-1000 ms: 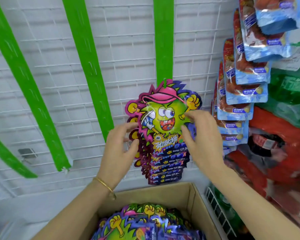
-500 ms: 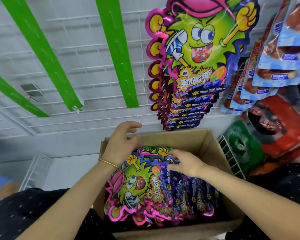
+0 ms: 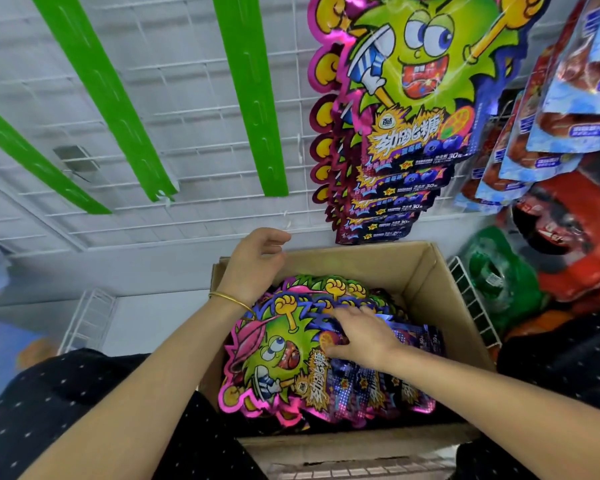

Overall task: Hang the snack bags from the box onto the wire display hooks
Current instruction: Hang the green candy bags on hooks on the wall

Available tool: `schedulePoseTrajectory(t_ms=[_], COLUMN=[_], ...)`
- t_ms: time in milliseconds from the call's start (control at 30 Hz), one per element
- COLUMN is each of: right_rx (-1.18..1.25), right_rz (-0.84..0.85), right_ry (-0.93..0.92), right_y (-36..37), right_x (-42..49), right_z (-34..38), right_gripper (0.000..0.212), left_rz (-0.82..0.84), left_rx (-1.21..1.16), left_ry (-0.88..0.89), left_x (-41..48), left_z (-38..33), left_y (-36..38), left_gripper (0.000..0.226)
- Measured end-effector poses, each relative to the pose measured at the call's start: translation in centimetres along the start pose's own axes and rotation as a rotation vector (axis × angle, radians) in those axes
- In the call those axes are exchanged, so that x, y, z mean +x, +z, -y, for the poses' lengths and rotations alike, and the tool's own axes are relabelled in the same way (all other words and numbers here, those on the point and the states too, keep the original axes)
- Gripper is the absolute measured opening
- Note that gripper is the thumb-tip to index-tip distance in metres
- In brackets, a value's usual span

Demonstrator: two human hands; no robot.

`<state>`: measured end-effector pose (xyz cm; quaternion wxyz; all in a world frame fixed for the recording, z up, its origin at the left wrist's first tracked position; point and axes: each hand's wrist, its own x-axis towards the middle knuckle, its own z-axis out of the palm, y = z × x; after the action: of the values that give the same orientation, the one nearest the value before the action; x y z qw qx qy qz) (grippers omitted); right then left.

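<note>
Many bags point(image 3: 274, 362) in box point(image 3: 426, 271), under R hand point(image 3: 361, 336)

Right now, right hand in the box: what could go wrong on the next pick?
1. The right hand lies flat across several overlapping glossy bags; it may lift more than one, or slip.
2. The hung bags reach down almost to the box rim; a bag brought up could knock them.
3. The left hand is at the back corner gripping nothing, so the box may shift.
</note>
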<state>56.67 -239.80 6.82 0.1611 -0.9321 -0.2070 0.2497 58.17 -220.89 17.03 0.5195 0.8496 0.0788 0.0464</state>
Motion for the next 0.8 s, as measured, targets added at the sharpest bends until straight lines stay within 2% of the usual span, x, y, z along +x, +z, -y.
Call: schedulePoseTrajectory(t_ms=[133,233,333,433,500,567,633,700,733,800], right_rx=[-0.015,0.009,0.260,0.587,0.725,0.838,0.924,0.992,1.027,1.052], right_rz=[-0.023,-0.027,0.058,0.130,0.105,0.065,0.022,-0.019,-0.028,-0.040], right_ry=[0.049,0.104,0.130,0.104,0.094,0.090,0.097,0.093,0.089,0.093], right_y=[0.6,0.6,0.0,-1.4,-3.6,-6.3,-8.9,-10.6,-11.1,-11.5], right_x=[-0.7,-0.8,-0.7,-0.7,-0.7,-0.9,-1.4,-2.0,-2.3,-2.7], right_z=[0.2,0.6,0.7,0.6,0.2,-0.5,-1.4,-1.9,-2.0,-2.2], right_gripper=[0.083,0.076,0.039,0.046,0.024,0.013,0.019,0.015,0.013,0.011], left_rz=[0.007,0.003,0.003,-0.005,-0.047,-0.126,-0.225,-0.265,-0.224,-0.096], left_rx=[-0.008,0.001,-0.007,0.008,0.018,0.063,0.135,0.096,0.035,-0.038], left_ry=[-0.002,-0.003,-0.029,-0.044,-0.063,-0.065,-0.055,-0.092,-0.128,-0.123], left_x=[-0.1,-0.1,-0.1,-0.2,-0.1,0.1,0.2,0.3,0.2,0.1], left_z=[0.2,0.3,0.4,0.5,0.6,0.8,0.6,0.3,0.1,-0.6], left_y=[0.1,0.1,0.0,-0.1,-0.2,-0.6,-1.1,-1.7,-1.9,-2.2], left_gripper=[0.025,0.024,0.024,0.023,0.024,0.035,0.055,0.062,0.058,0.029])
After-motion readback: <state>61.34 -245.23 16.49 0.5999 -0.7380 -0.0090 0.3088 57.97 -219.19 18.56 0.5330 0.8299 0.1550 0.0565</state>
